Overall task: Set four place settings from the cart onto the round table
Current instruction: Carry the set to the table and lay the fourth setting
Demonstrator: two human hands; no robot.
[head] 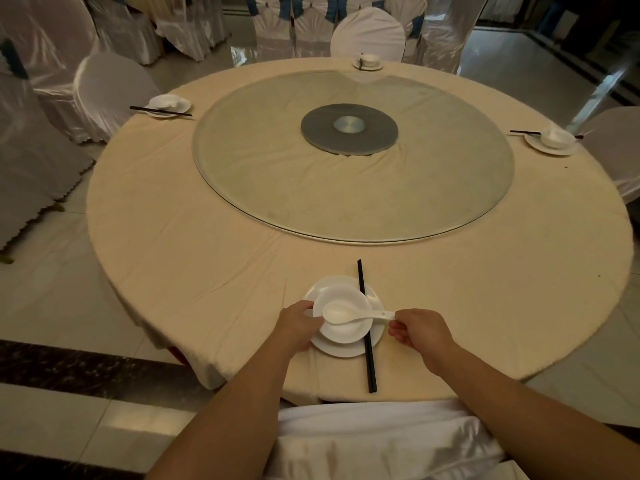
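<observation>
At the near edge of the round table [207, 244] sits a white plate [346, 349] with a white bowl [346, 332] on it. My left hand [298, 327] grips the bowl's left rim. A white spoon [341, 312] lies across the bowl, and my right hand [420, 329] pinches the end of its handle. Black chopsticks [366, 327] lie over the plate's right side. Three other settings stand at the left [168, 105], the far side [368, 61] and the right [550, 142].
A large glass turntable [353, 157] covers the table's middle. White-covered chairs ring the table: one just below my arms [381, 441], one at the left [110, 95], one at the far side [367, 34], one at the right [620, 143]. Tiled floor lies all around.
</observation>
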